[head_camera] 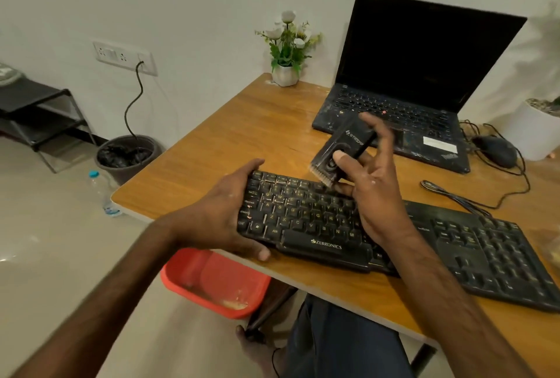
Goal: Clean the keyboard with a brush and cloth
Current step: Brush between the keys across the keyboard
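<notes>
We had the long black plastic keyboard (306,214) on the brown wooden worktop (242,135), near its front edge. Our left hand (224,214) gripped its left end, thumb on the front edge. Our right hand (372,192) pinched the small black plastic brush (342,147) between thumb and fingers above the top key row. Pale bristles pointed down at the keys; contact unclear. An open black laptop (409,74) sat behind.
</notes>
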### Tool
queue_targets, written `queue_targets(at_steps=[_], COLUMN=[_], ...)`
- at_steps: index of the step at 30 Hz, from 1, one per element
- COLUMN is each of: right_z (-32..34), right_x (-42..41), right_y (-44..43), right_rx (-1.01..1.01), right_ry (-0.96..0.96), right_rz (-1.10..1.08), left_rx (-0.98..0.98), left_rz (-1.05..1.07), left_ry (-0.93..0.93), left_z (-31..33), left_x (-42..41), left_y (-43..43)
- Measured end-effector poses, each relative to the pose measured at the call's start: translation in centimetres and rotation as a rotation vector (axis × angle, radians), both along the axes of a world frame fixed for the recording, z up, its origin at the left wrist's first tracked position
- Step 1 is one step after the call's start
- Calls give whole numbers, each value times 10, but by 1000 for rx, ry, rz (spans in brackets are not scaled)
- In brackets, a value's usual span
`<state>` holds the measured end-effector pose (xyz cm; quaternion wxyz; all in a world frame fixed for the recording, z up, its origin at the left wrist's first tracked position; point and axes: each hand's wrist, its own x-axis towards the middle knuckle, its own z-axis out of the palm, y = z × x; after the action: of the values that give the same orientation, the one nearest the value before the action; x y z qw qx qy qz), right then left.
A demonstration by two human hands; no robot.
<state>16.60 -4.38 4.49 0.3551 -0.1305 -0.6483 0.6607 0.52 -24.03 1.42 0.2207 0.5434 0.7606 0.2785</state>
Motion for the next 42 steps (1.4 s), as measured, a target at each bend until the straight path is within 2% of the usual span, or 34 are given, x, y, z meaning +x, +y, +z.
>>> queue_targets(at_steps=[6, 10, 12, 15, 18, 19, 21, 23, 24, 26, 29, 31, 34, 36, 39, 42], right_z=[9, 6, 2, -6, -7, -4, 0, 0, -3, -7, -5, -3, -5, -8, -4, -5], right_x=[-18, -23, -22, -18, -17, -16, -10, -5, -4, -5, -9, -7, -3, -7, -13, -7], right_y=[32, 46, 47, 45, 51, 54, 58, 56, 55, 54, 63, 64, 55, 53, 61, 61], right_rx=[-17, 207, 281, 508, 933, 971, 822, 636, 620, 703, 903, 831, 664, 775, 921, 754], right_ry=[-78, -79, -62, -174, -267, -279, -222, -132, -118, -163, -271, -233, -130, -169, -261, -177], right_rz=[85, 79, 156, 266, 78, 26, 37, 153, 196, 210, 69, 51, 180, 200, 64, 106], left_rx=[40, 51, 48, 61, 66, 68, 69, 70, 70, 72, 72, 66, 76, 78, 78, 83], left_rz=[35, 42, 35, 35, 39, 43, 49, 49, 49, 44, 48, 49, 48, 44, 39, 35], left_ry=[86, 122, 123, 90, 91, 95, 91, 87, 88, 97, 96, 91, 89, 91, 84, 83], left_z=[-5, -7, -7, -8, -8, -8, -9, -9, -9, -10, -11, -12, -12, -11, -11, -12], left_x=[2, 1, 2, 0, 1, 1, 2, 3, 3, 2, 2, 2, 1, 1, 1, 1], left_y=[18, 18, 19, 19, 19, 20, 21, 21, 21, 21, 20, 20, 21, 21, 22, 21])
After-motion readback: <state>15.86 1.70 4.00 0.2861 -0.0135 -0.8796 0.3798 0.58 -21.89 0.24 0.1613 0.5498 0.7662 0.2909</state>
